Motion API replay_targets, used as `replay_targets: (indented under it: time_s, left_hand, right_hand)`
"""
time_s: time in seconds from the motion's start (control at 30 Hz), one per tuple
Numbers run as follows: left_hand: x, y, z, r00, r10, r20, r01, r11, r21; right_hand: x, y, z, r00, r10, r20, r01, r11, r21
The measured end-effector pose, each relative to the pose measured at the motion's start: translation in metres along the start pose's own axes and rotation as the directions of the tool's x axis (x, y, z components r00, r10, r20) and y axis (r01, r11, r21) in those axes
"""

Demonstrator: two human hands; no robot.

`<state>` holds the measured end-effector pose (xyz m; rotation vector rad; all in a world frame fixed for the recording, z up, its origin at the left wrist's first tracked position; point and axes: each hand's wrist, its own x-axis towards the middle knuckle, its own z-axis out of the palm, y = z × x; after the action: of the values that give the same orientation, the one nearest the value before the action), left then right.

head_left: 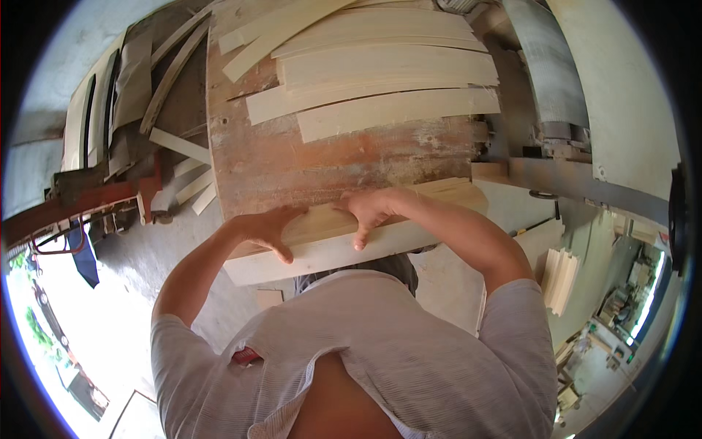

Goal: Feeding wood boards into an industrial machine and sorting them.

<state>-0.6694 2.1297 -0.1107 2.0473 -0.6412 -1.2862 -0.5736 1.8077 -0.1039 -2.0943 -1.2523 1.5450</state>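
Note:
A long bundle of pale wooden boards point(319, 223) lies across the near edge of a worn wooden worktable point(336, 164). My left hand point(272, 228) is clasped around its left part, the thumb on the near side and the fingers over the far side. A short way to the right, my right hand point(371, 211) grips the same boards, its thumb likewise pointing toward me. The fingertips of both hands are mostly hidden behind the wood. The boards' near side, a smooth pale face, is just in front of my body.
Several thin flat planks point(387, 69) lie spread over the far half of the table. Scrap strips point(183, 146) lean at its left beside a red metal frame point(95, 201). A grey metal beam point(545, 175) runs along the right. A stack of wood strips point(559, 282) stands at right.

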Motion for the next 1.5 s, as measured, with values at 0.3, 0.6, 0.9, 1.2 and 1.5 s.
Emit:
replay_targets:
  time_s: [0.3,0.6,0.9,1.2,1.5]
  left_hand:
    - [0.0,0.002,-0.007,0.974,-0.219,0.062,0.222,0.859,-0.461]
    - [0.015,-0.023,-0.023,0.988,-0.149,-0.035,0.12,0.899,-0.421]
    - [0.059,-0.195,-0.131,-0.085,-0.605,-0.792,0.402,0.706,-0.583]
    - [0.155,-0.163,-0.193,-0.039,-0.797,-0.603,0.274,0.572,-0.773]
    - [0.21,-0.08,-0.212,0.117,-0.817,-0.564,0.227,0.575,-0.786]
  right_hand:
    - [0.022,0.022,0.006,0.996,0.032,0.087,-0.052,0.971,0.235]
    - [0.004,0.034,-0.01,0.991,0.11,0.073,-0.121,0.98,0.157]
    - [-0.143,0.394,-0.149,-0.307,0.456,-0.835,-0.391,0.739,0.548]
    - [-0.144,0.544,-0.217,-0.095,0.772,-0.628,-0.027,0.629,0.777]
    - [-0.178,0.514,-0.189,0.116,0.78,-0.614,0.106,0.605,0.789]
